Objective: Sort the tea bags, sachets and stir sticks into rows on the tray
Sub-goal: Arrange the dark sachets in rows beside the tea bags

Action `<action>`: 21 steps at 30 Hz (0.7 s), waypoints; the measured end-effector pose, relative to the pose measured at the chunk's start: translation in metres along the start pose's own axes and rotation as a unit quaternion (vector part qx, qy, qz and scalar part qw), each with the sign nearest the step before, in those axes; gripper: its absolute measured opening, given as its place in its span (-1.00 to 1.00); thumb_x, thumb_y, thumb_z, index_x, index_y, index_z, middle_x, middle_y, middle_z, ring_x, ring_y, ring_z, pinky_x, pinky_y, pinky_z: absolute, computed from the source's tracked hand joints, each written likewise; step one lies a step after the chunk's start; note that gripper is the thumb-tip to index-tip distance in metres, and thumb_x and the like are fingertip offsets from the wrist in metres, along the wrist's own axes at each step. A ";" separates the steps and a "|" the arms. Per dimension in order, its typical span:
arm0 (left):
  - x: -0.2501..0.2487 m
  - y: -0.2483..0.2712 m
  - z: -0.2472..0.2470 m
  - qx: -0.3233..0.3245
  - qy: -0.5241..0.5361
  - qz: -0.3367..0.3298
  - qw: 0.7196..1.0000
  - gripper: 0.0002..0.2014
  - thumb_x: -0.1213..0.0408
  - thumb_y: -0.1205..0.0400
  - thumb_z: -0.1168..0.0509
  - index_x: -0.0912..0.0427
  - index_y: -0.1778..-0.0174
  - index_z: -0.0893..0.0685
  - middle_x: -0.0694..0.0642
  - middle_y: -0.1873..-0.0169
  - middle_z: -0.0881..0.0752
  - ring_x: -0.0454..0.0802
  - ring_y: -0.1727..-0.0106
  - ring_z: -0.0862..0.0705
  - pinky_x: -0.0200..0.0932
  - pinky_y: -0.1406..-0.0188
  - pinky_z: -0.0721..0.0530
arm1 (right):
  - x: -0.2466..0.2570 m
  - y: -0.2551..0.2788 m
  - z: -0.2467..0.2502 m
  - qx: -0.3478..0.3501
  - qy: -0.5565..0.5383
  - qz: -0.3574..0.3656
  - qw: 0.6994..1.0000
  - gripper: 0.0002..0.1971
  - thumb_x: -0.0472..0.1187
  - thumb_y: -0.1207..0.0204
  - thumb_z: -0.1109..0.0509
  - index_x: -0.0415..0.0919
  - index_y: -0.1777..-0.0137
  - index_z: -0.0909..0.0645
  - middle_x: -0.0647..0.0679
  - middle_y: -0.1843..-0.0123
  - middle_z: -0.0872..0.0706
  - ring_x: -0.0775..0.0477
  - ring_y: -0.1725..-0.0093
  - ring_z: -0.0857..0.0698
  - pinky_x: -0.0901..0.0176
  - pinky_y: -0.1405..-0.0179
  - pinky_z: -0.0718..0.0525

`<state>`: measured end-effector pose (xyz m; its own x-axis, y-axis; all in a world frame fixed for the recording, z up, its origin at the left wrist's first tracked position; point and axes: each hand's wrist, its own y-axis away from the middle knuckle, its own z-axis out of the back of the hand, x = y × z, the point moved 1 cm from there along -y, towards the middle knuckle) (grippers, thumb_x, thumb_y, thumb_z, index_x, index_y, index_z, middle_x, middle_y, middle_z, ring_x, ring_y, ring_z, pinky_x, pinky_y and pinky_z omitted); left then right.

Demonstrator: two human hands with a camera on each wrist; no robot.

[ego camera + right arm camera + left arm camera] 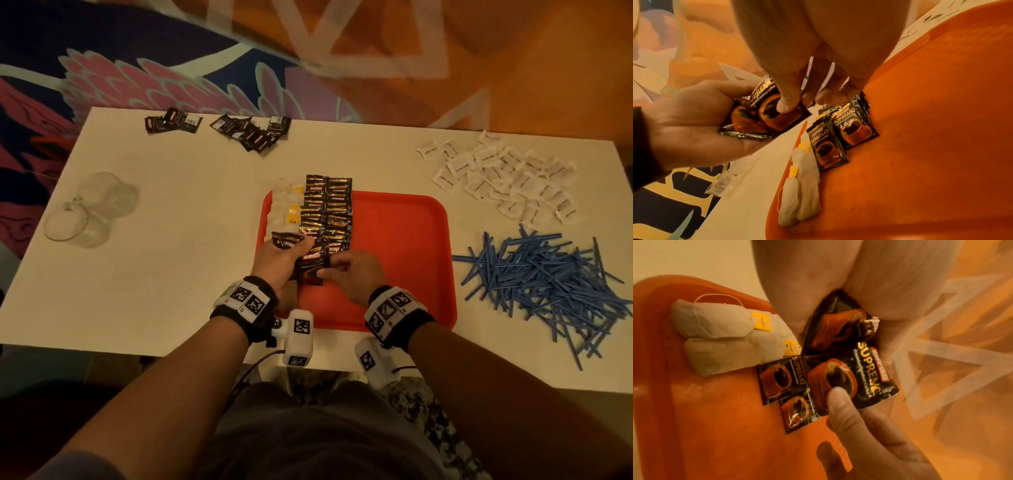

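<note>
On the red tray (404,240) lie a column of tea bags (286,209) at its left edge and two rows of black coffee sachets (329,209) beside them. My left hand (279,258) grips a small stack of black coffee sachets (840,331) over the tray's near left part. My right hand (346,270) pinches the top sachet (774,108) of that stack, thumb on its printed cup. The tea bags (715,340) and the rows' near ends (840,138) also show in the wrist views.
More black sachets (246,132) lie at the table's far edge. White sachets (503,178) are piled at the far right, and blue stir sticks (548,284) are heaped at the right. Two clear glasses (89,209) lie on their sides at the left.
</note>
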<state>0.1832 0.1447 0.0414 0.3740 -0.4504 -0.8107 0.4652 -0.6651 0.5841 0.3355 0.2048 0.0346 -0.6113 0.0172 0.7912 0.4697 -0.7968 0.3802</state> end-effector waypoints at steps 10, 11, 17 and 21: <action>0.023 -0.004 0.014 -0.099 -0.383 -0.086 0.915 -0.89 0.13 -0.61 -0.46 0.07 0.05 -0.76 0.09 0.06 -0.80 0.07 0.00 -0.74 -0.14 -0.05 -0.65 | -0.048 -0.013 0.009 -0.006 0.079 -0.117 0.990 -0.73 -0.06 -0.57 -0.46 -0.14 -0.21 -0.73 0.02 -0.15 -0.75 0.14 -0.02 -0.60 0.38 0.17 -0.47; 0.024 -0.005 0.013 -0.093 -0.411 -0.104 0.901 -0.84 0.12 -0.61 -0.46 0.09 -0.01 -0.77 0.10 0.03 -0.80 0.08 -0.01 -0.74 -0.12 -0.05 -0.67 | -0.050 -0.014 0.007 -0.008 0.073 -0.128 0.989 -0.72 -0.08 -0.56 -0.47 -0.14 -0.22 -0.72 0.04 -0.14 -0.74 0.15 -0.01 -0.59 0.44 0.26 -0.44; 0.031 -0.015 0.004 -0.080 -0.473 -0.133 0.867 -0.76 0.09 -0.59 -0.48 0.08 -0.12 -0.73 0.07 0.00 -0.79 0.08 -0.05 -0.73 -0.17 0.03 -0.59 | -0.055 -0.026 -0.008 -0.011 0.067 -0.164 0.984 -0.84 -0.06 -0.46 -0.56 -0.03 0.06 -0.65 0.09 0.10 -0.74 0.15 0.12 -0.67 0.31 0.15 -0.63; 0.030 -0.022 0.002 -0.083 -0.499 -0.129 0.853 -0.70 0.11 -0.61 -0.46 0.11 -0.22 -0.69 0.12 -0.05 -0.79 0.14 -0.11 -0.73 -0.14 -0.01 -0.59 | -0.054 -0.027 -0.010 -0.028 0.048 -0.176 0.983 -0.84 -0.12 -0.47 -0.56 -0.08 0.05 -0.64 0.15 0.23 -0.66 0.26 0.24 -0.58 0.42 0.39 -0.44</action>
<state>0.1831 0.1446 0.0043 -0.5887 -0.6396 -0.4943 0.5672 -0.7625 0.3113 0.3497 0.2194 -0.0228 -0.7876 0.2427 0.5664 0.1847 -0.7840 0.5927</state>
